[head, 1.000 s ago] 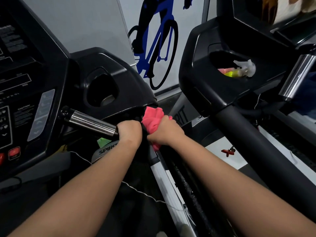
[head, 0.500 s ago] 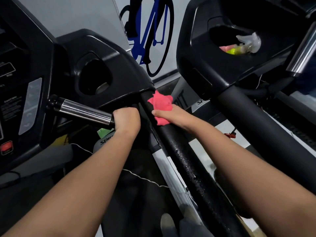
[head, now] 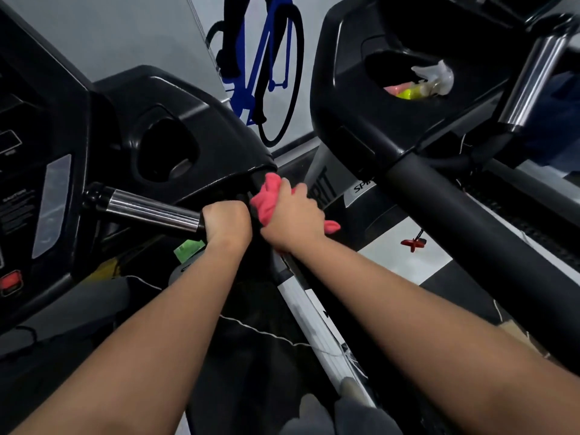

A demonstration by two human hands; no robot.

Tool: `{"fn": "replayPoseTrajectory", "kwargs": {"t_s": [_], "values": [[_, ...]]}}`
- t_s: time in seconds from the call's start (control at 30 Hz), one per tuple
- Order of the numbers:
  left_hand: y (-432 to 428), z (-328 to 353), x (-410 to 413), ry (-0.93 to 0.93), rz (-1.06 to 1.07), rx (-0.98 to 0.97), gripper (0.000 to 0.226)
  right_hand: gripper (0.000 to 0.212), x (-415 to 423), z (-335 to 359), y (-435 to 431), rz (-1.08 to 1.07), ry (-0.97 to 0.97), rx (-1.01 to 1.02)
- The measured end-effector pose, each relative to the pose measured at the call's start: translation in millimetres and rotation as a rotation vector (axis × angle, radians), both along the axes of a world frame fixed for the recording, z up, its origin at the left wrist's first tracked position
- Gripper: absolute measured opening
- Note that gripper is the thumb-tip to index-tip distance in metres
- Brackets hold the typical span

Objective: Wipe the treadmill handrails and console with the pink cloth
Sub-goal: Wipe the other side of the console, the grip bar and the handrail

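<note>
the treadmill console (head: 194, 127) fills the left, its black handrail (head: 309, 277) running down from the right corner. the left hand (head: 227, 222) has its fingers curled round the end of the chrome grip bar (head: 150, 208). the right hand (head: 293, 218) clamps the bunched pink cloth (head: 266, 202) around the handrail's top, just beneath the console.

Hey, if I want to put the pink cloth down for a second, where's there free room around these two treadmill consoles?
The near console's cup holder, left of the pink cloth, looks free. The neighbouring treadmill's tray already holds a spray bottle. It is crowded at the handrail joint, where the left hand grips the chrome bar beside the right hand.
</note>
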State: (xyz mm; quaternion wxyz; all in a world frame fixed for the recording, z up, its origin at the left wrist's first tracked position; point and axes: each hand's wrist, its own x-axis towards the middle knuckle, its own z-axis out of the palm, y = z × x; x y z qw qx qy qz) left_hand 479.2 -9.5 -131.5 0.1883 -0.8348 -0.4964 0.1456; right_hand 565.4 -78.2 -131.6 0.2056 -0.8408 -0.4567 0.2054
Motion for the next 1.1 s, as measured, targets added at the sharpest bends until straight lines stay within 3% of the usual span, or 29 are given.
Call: {"fn": "replayPoseTrajectory", "kwargs": {"t_s": [0.17, 0.3, 0.43, 0.5, 0.63, 0.73, 0.8, 1.0, 1.1], "values": [[-1, 2, -2, 0.022, -0.019, -0.011, 0.019, 0.077, 25, -4, 20, 0.013, 0.296, -0.005], [1, -1, -1, 0.017, -0.044, 0.000, 0.022, 0.038, 46, -20, 3, -0.019, 0.722, 0.052], [6, -6, -2, -0.005, -0.050, -0.007, 0.022, 0.037, 46, -17, -20, 0.015, 0.747, -0.005], [7, -8, -2, -0.013, -0.066, 0.002, 0.022, 0.027, 39, -11, -30, 0.036, 0.629, -0.017], [11, -14, -2, -0.050, -0.082, 0.024, 0.024, 0.071, 5, -10, -37, -0.068, 0.125, -0.108], [12, -14, -2, -0.048, -0.063, 0.009, 0.023, 0.068, -32, -17, -26, -0.118, -0.478, -0.125], [11, -15, -2, -0.058, -0.064, 0.008, 0.022, 0.066, -36, -12, -13, -0.105, -0.596, -0.102], [12, -13, 1, -0.058, -0.048, -0.018, 0.022, 0.089, -2, -1, 30, -0.028, -0.048, -0.040], [11, -12, 0, -0.054, -0.033, -0.016, 0.022, 0.089, 13, 0, 36, 0.020, 0.226, -0.042]]}}
